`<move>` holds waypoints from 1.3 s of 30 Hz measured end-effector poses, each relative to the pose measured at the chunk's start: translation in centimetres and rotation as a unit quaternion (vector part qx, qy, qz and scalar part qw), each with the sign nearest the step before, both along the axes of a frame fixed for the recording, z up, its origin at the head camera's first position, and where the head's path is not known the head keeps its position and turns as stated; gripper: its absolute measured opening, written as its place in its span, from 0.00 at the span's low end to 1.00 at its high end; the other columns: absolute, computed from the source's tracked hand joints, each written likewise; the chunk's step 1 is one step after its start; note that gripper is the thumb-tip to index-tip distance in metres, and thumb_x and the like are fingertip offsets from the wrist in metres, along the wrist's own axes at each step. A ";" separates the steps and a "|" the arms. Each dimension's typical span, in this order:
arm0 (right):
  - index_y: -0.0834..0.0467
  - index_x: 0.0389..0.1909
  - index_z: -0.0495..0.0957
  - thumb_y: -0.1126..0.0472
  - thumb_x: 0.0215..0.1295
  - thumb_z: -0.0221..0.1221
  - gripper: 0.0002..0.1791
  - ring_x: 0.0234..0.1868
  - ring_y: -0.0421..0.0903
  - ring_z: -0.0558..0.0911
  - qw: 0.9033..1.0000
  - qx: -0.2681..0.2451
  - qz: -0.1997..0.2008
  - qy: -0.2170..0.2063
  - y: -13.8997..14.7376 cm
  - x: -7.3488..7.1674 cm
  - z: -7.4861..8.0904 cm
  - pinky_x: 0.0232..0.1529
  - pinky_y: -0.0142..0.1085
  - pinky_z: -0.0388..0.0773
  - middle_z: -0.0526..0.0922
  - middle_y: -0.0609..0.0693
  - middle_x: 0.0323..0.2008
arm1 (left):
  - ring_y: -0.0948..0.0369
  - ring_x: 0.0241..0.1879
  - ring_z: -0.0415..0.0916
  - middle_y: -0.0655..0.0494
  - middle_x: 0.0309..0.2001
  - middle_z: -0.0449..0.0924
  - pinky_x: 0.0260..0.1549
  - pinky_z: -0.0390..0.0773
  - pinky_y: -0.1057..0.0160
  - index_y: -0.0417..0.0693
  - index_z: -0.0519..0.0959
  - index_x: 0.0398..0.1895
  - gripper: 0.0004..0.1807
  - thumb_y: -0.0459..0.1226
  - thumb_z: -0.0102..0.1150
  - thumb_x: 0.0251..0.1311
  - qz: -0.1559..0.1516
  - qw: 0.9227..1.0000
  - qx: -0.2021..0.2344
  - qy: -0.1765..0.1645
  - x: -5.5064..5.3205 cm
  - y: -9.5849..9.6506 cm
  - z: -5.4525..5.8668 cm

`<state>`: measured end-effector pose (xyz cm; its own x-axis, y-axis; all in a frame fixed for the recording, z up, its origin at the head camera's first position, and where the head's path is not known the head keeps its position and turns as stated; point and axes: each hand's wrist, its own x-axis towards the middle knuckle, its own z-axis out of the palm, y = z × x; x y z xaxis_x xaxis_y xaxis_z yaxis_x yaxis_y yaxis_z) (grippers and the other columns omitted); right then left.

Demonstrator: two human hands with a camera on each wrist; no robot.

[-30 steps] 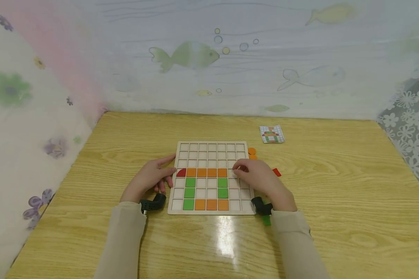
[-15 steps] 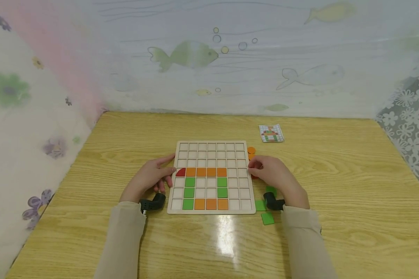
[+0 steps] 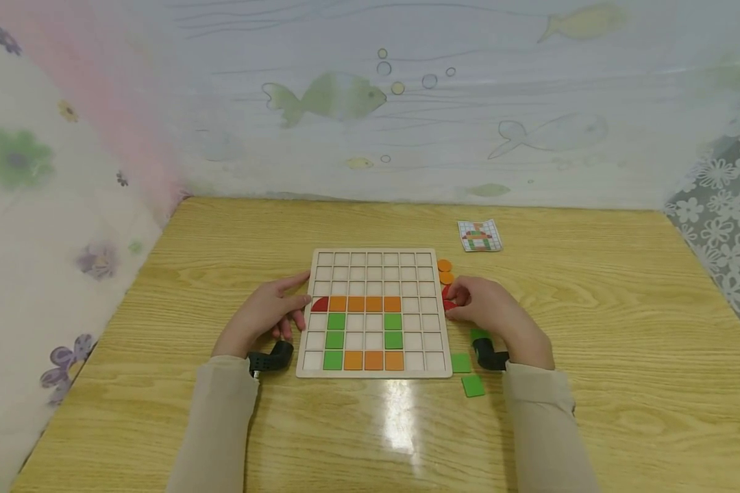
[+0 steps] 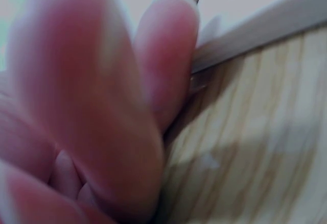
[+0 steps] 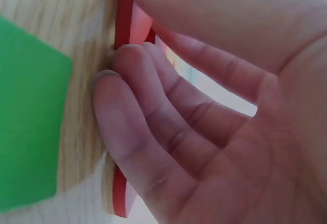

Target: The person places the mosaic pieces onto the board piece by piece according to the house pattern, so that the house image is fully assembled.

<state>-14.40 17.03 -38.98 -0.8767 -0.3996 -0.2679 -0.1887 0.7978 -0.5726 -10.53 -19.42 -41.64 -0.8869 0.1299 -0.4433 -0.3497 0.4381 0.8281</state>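
- Pale wooden grid board [image 3: 374,323] lies central on the bench [image 3: 604,308]; the left hand [image 3: 264,309], loosely spread, touches its left edge, probably to steady it.
- The right hand [image 3: 493,311], fingers bent, touches flat red pieces [image 3: 449,306] beside the right edge; whether pinching, I cannot tell.

Catalogue entry: three views, evenly lit from the head, bleached in places at the wrists.
Head view: soft, slightly muted light, its source out of frame; the tabletop [image 3: 623,329] is marked by a bright glare patch below the board [image 3: 370,374]; a soft shadow is cast beside the left sleeve [image 3: 222,424]. Left wrist view: the left hand [image 4: 92,106] is blurred at close range, the board's upper face burnt nearly white, the tabletop shadowed. Right wrist view: the right hand [image 5: 204,132] is rendered more clearly, the green tile [image 5: 30,117] softened, the background overexposed.
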 end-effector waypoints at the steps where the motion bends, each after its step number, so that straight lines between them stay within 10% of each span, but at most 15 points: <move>1: 0.57 0.36 0.75 0.58 0.52 0.64 0.12 0.31 0.46 0.70 1.000 0.004 0.003 0.001 0.0 0.0 0.1 0.34 0.37 0.66 0.73 0.49 0.29 | 0.56 0.10 0.70 0.41 0.22 0.78 0.09 0.69 0.63 0.74 0.56 0.64 0.29 0.48 0.52 0.59 0.000 1.000 0.000 -0.001 0.0 0.0 0.0; 39: 0.55 0.45 0.79 0.54 0.63 0.54 0.14 0.45 0.49 0.74 0.997 -0.017 -0.024 0.065 -1.2 0.1 0.4 0.50 0.45 0.67 0.79 0.50 0.43 | 0.58 0.09 0.68 0.40 0.24 0.77 0.07 0.64 0.67 0.75 0.58 0.63 0.29 0.48 0.54 0.58 0.019 0.999 0.044 -0.018 0.4 -0.1 0.1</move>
